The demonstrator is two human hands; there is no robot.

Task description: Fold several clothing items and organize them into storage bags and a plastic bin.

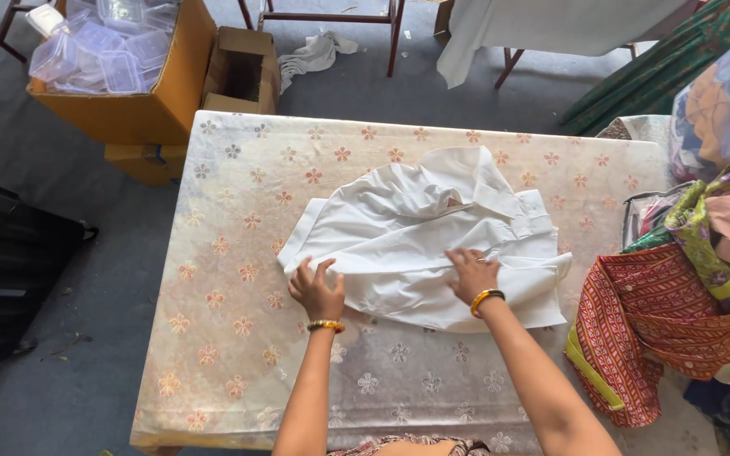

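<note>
A white collared shirt (pixel 420 228) lies partly folded on a table covered with a cream flower-print cloth (pixel 238 338). My left hand (pixel 316 289) pinches the shirt's lower left fold, fingers curled on the fabric. My right hand (pixel 471 274) presses flat on the shirt's lower right part, near the sleeve cuff. Both wrists wear gold bangles.
A heap of coloured clothes (pixel 678 295) hangs off the table's right side, under a clear plastic tub (pixel 724 101). On the grey floor beyond stand a cardboard box of clear plastic containers (pixel 120 59), a smaller open box (pixel 242 72) and a crumpled rag (pixel 314 52). A black case (pixel 10 270) sits left.
</note>
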